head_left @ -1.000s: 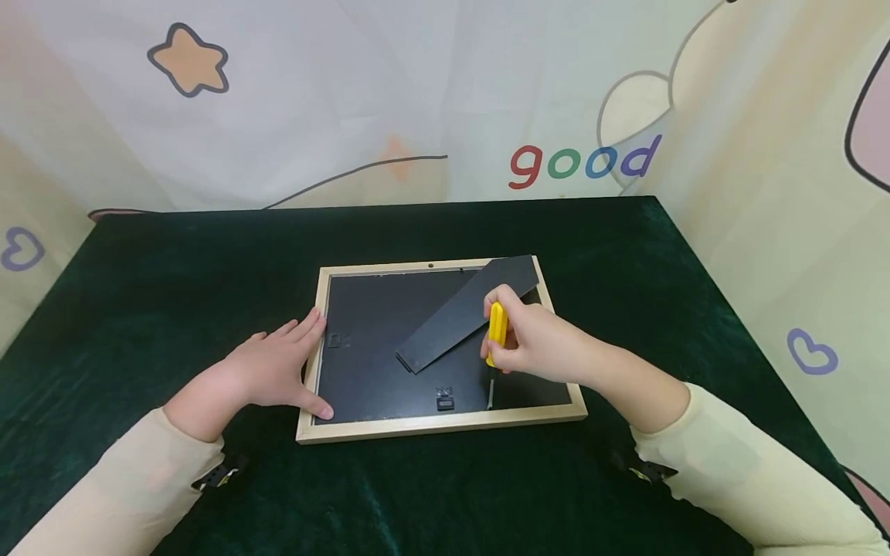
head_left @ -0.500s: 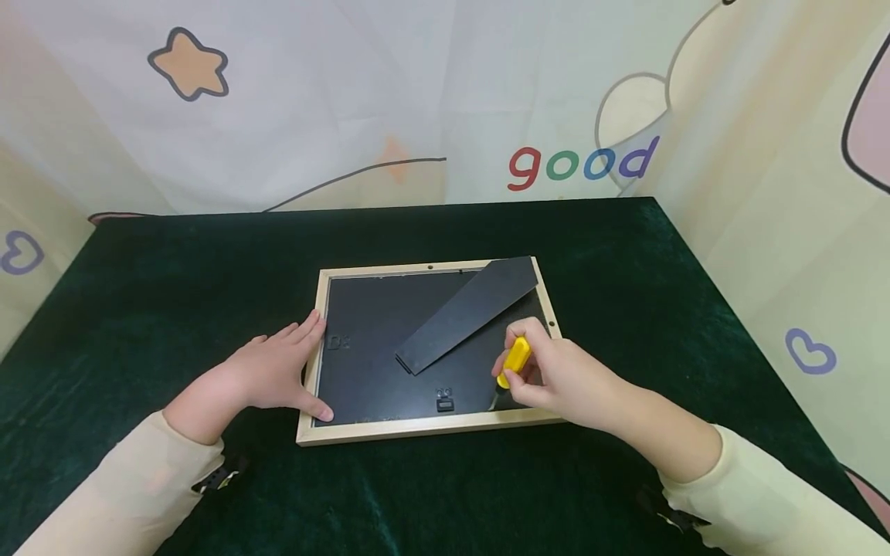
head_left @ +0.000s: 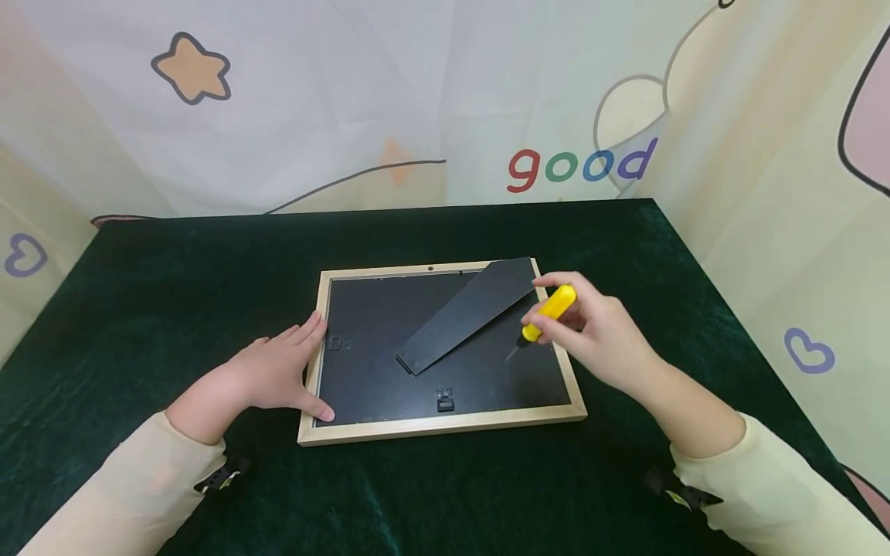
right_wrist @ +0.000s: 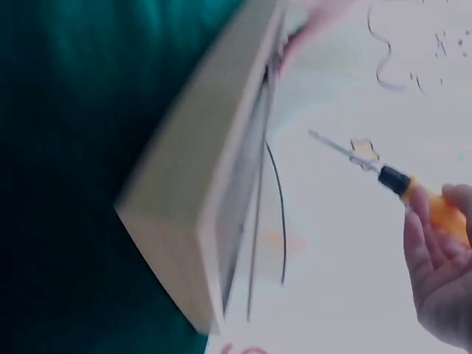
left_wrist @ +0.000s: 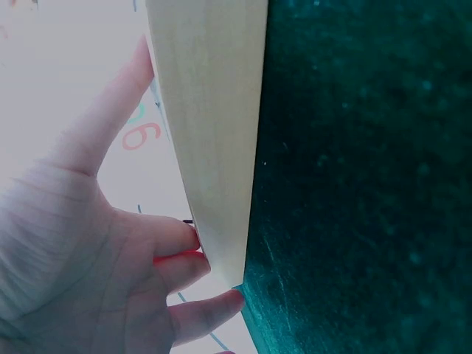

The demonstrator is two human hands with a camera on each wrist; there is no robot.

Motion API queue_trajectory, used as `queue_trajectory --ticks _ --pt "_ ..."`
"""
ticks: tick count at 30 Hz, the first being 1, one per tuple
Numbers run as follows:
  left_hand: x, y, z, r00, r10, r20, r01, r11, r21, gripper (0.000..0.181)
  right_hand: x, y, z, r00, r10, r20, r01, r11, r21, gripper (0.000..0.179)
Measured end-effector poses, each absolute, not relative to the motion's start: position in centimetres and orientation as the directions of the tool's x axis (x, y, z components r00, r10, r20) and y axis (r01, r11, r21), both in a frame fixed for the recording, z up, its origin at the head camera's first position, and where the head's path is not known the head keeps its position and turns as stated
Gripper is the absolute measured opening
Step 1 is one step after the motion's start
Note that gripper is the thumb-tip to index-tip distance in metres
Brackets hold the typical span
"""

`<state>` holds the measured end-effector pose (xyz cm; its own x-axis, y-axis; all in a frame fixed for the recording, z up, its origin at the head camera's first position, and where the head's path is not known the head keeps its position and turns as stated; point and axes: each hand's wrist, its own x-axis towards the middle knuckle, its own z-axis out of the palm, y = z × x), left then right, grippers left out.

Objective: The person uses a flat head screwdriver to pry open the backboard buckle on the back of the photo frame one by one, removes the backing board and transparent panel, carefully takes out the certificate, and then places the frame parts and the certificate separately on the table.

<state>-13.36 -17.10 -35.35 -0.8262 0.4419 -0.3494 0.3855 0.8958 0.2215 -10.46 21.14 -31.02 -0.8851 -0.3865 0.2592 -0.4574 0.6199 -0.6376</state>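
A picture frame of pale wood (head_left: 445,432) lies face down, its black backing board (head_left: 371,320) showing. A black easel leg (head_left: 473,315) slants across the board. My left hand (head_left: 271,374) rests on the frame's left side, fingers straight and thumb near the lower left corner. In the left wrist view, the fingertips touch the frame's edge. My right hand (head_left: 601,332) holds a screwdriver (head_left: 549,313) by its yellow handle above the board's right part. Its thin shaft points down and left. In the right wrist view the screwdriver (right_wrist: 394,181) stands apart from the frame.
Dark green velvet cloth (head_left: 445,502) covers the table beneath the frame. A small black hanger (head_left: 445,403) sits at the board's lower edge, and another hanger (head_left: 338,342) near its left side. Behind hangs a printed curtain (head_left: 334,100).
The right hand first slides the screwdriver handle down and right while its tip stays by the frame's lower edge. Then it lifts the screwdriver off, upward and right. The left hand stays put.
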Motion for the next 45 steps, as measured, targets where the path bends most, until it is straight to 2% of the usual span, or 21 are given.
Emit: queue_trajectory --ticks 3,6,9,18,23,33,41,45 --pt "-13.4 -17.2 -35.4 -0.826 0.445 -0.347 0.388 0.894 0.224 0.127 -12.3 21.4 -30.8 -0.895 -0.351 0.276 -0.446 0.71 -0.545 0.03" --pt "-13.4 -17.2 -35.4 -0.825 0.443 -0.351 0.386 0.895 0.224 0.128 -13.7 21.2 -31.1 -0.877 -0.42 0.235 -0.48 0.793 -0.374 0.028" --pt "-13.3 -17.1 -35.3 -0.824 0.439 -0.358 0.381 0.897 0.223 0.128 -14.5 20.4 -31.3 -0.856 -0.486 0.176 -0.517 0.82 -0.248 0.032" --pt "-13.4 -17.2 -35.0 -0.816 0.441 -0.374 0.375 0.896 0.238 0.129 -15.1 18.0 -31.4 -0.825 -0.556 0.098 -0.564 0.823 -0.075 0.029" --pt "-13.5 -17.2 -35.1 -0.814 0.445 -0.373 0.374 0.893 0.251 0.129 -15.3 17.3 -31.4 -0.795 -0.601 0.084 -0.605 0.795 -0.039 0.029" --pt "-13.4 -17.3 -35.1 -0.814 0.442 -0.376 0.365 0.894 0.261 0.131 -15.5 17.0 -31.5 -0.804 -0.592 0.056 -0.594 0.804 -0.021 0.031" --pt "-13.5 -17.4 -35.3 -0.816 0.433 -0.383 0.358 0.898 0.255 0.132 -15.7 15.9 -31.8 -0.815 -0.578 -0.042 -0.579 0.815 0.027 0.03" --pt "-13.5 -17.2 -35.3 -0.814 0.44 -0.38 0.361 0.894 0.264 0.132 -15.8 16.2 -32.0 -0.813 -0.58 -0.041 -0.581 0.813 0.022 0.031"
